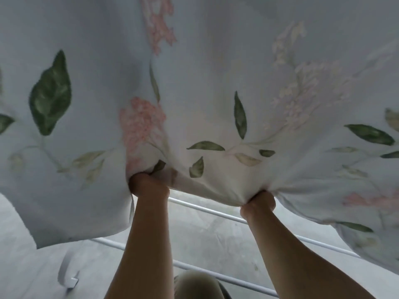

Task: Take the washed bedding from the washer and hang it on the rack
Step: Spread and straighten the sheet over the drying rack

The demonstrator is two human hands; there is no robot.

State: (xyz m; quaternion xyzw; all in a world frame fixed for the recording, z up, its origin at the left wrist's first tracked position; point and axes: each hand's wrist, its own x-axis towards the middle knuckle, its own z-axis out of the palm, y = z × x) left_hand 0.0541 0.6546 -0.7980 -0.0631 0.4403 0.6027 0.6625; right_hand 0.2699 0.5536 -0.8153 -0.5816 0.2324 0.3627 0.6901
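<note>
Head camera, looking along two bare forearms that rise from the 6 o'clock edge, nearly parallel, wrists straight. The bedding [216, 83], a pale sheet printed with green leaves and pink flower clusters, fills the view from 9 o'clock through 12 to 3 o'clock, spread wide and held up in the air.

The left hand [146, 184], at about 7 o'clock from centre, is fisted. Its grip is closed round a bunch of the sheet's lower edge, and the cloth puckers into folds at the knuckles. The right hand [259, 203], at about 5 o'clock, has its grip closed tight on another gathered fold of the same edge. The hands are apart, and a slack span of cloth sags between them. A loose corner of the sheet hangs at 8 o'clock.

Beneath the hands, towards 6 o'clock, the thin white rails of the rack [207, 209] slant across a grey floor [205, 234]. The bedding is above these rails; at 4 o'clock I cannot tell whether it touches them.
</note>
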